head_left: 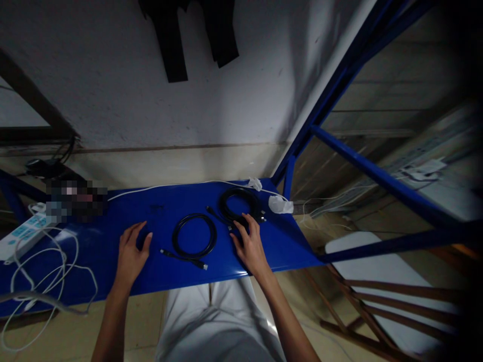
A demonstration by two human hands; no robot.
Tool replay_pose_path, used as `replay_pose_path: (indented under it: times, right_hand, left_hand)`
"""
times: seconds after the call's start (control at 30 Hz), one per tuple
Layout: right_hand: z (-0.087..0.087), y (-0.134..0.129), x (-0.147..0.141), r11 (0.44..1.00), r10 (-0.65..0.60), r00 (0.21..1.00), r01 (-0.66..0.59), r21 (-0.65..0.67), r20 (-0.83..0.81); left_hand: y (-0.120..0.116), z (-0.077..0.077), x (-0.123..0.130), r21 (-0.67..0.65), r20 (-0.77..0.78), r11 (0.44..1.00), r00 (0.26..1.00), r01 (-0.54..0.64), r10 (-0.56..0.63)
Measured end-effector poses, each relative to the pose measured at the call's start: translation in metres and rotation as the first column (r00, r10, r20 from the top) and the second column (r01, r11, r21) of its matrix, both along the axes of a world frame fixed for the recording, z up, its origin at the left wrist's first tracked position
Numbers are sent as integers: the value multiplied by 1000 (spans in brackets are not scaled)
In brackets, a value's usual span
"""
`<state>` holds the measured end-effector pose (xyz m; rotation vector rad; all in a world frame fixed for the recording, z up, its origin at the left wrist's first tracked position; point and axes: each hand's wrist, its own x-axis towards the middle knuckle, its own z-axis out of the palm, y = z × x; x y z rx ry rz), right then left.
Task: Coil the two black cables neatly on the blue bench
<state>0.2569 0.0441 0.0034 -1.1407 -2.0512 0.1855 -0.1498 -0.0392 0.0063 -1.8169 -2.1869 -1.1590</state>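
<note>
On the blue table lies a coiled black cable with its two connectors toward the front. A thicker bundle of black cable is coiled behind and to the right of it. My left hand is left of the single coil, fingers apart, holding nothing. My right hand is at the front edge of the thicker bundle, its fingers spread and its fingertips near the connectors; whether they touch the cable I cannot tell.
A white power strip and tangled white cables lie at the left. Crumpled white plastic sits at the back right. A blue metal frame and a wooden chair stand to the right.
</note>
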Motion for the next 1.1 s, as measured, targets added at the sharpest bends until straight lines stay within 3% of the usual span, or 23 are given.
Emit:
replay_pose_path:
  times: [0.13,0.27,0.57,0.67,0.8,0.93,1.1]
  right_hand:
    - [4,-4,1,1000,-8,1000,8,11,-9]
    - [5,-3,2,1000,10,1000,-10,21,-25]
    - [12,-5,-2,999,46,997,-45,27,-69]
    - [20,-19,-17,992,126,989,-127,-14,-80]
    - [28,-44,-53,943,316,949,-316,-100,-13]
    - [25,-55,-85,904,417,901,-397,-160,120]
    - [23,-44,-90,859,510,837,-482,-173,199]
  left_hand:
    - [14,-15,-35,-55,-48,996,996,-76,73]
    - [15,-20,-38,-32,16,996,997,-79,80]
    - [7,3,-15,50,69,996,995,-70,67]
    - [2,15,5,104,99,994,995,-36,25]
    - [-10,21,56,130,164,988,982,77,-98]
    - [-15,13,102,45,155,953,940,301,-304]
    - [-12,-1,112,-8,151,938,928,346,-341]
